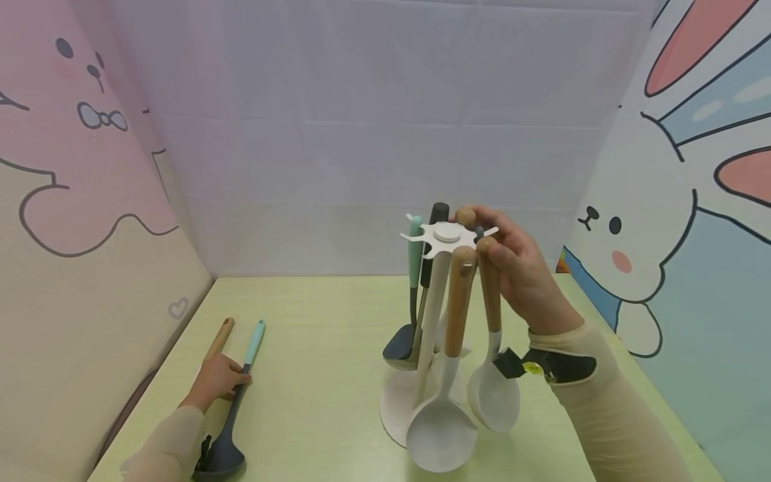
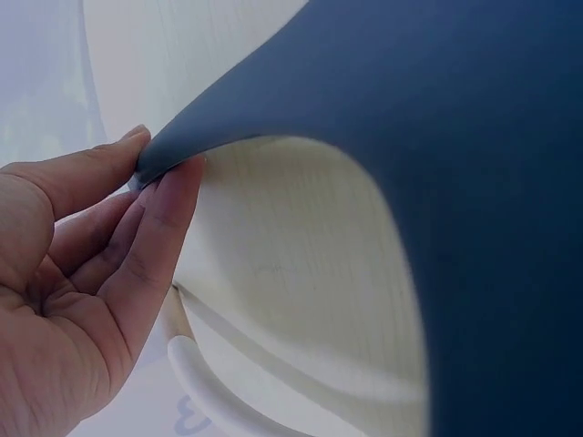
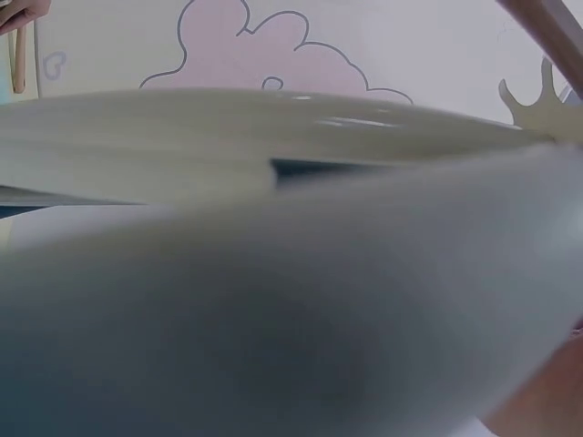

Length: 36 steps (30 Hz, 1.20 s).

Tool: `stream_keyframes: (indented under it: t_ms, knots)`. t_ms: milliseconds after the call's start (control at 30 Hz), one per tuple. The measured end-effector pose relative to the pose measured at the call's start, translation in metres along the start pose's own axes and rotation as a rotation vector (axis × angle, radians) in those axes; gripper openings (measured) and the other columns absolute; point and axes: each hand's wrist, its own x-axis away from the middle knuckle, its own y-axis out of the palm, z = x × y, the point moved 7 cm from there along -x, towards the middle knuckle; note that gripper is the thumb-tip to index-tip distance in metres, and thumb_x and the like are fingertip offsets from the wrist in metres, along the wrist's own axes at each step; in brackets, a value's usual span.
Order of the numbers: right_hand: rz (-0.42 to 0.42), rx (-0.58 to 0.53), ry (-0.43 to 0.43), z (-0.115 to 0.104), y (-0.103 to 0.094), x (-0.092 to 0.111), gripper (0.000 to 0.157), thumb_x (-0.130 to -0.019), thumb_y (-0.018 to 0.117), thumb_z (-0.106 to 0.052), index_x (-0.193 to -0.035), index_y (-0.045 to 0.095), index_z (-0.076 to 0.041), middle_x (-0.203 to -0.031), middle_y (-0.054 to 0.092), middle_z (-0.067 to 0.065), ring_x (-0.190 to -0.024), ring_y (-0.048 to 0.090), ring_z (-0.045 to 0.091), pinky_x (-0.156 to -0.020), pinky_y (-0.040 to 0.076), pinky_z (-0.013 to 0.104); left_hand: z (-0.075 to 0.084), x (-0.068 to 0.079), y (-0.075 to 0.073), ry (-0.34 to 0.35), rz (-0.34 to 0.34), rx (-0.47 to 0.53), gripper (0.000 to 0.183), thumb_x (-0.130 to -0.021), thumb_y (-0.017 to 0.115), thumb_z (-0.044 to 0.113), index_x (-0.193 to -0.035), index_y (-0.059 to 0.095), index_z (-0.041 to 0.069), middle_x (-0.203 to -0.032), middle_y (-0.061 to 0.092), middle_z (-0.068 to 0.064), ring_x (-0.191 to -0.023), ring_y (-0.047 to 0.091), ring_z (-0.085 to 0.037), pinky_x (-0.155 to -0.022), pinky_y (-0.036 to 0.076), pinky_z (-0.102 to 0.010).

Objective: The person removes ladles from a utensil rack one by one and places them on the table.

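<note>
On the left of the table, my left hand (image 1: 218, 380) pinches a dark ladle (image 1: 236, 405) with a mint handle end. The left wrist view shows thumb and fingertips on its dark shaft (image 2: 219, 109). Beside it lies a utensil with a wooden handle (image 1: 220, 338), partly hidden by the hand. My right hand (image 1: 523, 268) is at a white rotating rack (image 1: 447, 234), its thumb and fingers around the top of a white spoon's wooden handle (image 1: 492, 301). A white ladle (image 1: 442, 435) hangs in front. White utensil surfaces (image 3: 273, 309) fill most of the right wrist view.
A mint-handled dark utensil (image 1: 415, 261) and a black-handled one (image 1: 440, 213) hang on the rack's far left. The rack's round white base (image 1: 394, 408) stands on the pale wooden table (image 1: 325, 375). Printed cloth walls (image 1: 385, 134) enclose the back and sides.
</note>
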Motion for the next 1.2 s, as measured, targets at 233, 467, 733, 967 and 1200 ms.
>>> stream_keyframes:
  t_ms: [233,467,733,967,1200]
  knots:
    - [0.008,0.001,-0.034,-0.002,0.001,0.001,0.069,-0.085,0.078,-0.045,-0.137,0.054,-0.008,-0.129,0.049,0.011,-0.108,0.052,0.017,-0.094,0.044,0.028,0.003,0.002,0.0,0.005,0.003,-0.038,0.019,-0.084,0.074,0.0,-0.09,0.07,-0.017,-0.073,0.066,-0.008,-0.058,0.063,-0.018,-0.053,0.06,-0.035]
    - [0.034,0.032,-0.03,-0.005,0.002,0.003,0.069,-0.085,0.078,-0.046,-0.137,0.054,-0.008,-0.128,0.049,0.012,-0.106,0.051,0.018,-0.093,0.045,0.027,0.002,0.002,-0.001,0.009,0.019,-0.052,0.017,-0.082,0.075,-0.002,-0.088,0.07,-0.017,-0.075,0.067,-0.011,-0.056,0.064,-0.02,-0.052,0.059,-0.035]
    - [0.068,0.099,-0.009,-0.007,0.003,0.006,0.067,-0.085,0.077,-0.048,-0.136,0.055,-0.01,-0.129,0.051,0.014,-0.103,0.05,0.02,-0.092,0.044,0.03,0.0,0.002,0.0,0.029,0.025,-0.071,0.012,-0.081,0.075,-0.002,-0.081,0.072,-0.013,-0.068,0.065,-0.007,-0.052,0.061,-0.016,-0.049,0.058,-0.033]
    - [0.079,0.147,-0.022,-0.009,0.003,0.008,0.068,-0.084,0.077,-0.048,-0.135,0.055,-0.01,-0.124,0.052,0.012,-0.107,0.052,0.02,-0.091,0.045,0.029,0.0,0.003,-0.001,0.035,0.03,-0.076,0.01,-0.08,0.075,-0.003,-0.076,0.071,-0.012,-0.083,0.068,-0.019,-0.051,0.058,-0.014,-0.048,0.057,-0.031]
    - [0.106,0.178,-0.031,-0.014,0.004,0.009,0.068,-0.084,0.078,-0.047,-0.135,0.055,-0.009,-0.125,0.053,0.01,-0.103,0.053,0.02,-0.089,0.046,0.027,0.005,0.005,-0.003,0.05,0.034,-0.081,0.011,-0.078,0.076,-0.005,-0.079,0.07,-0.014,-0.132,0.054,-0.029,-0.051,0.06,-0.018,-0.048,0.057,-0.033]
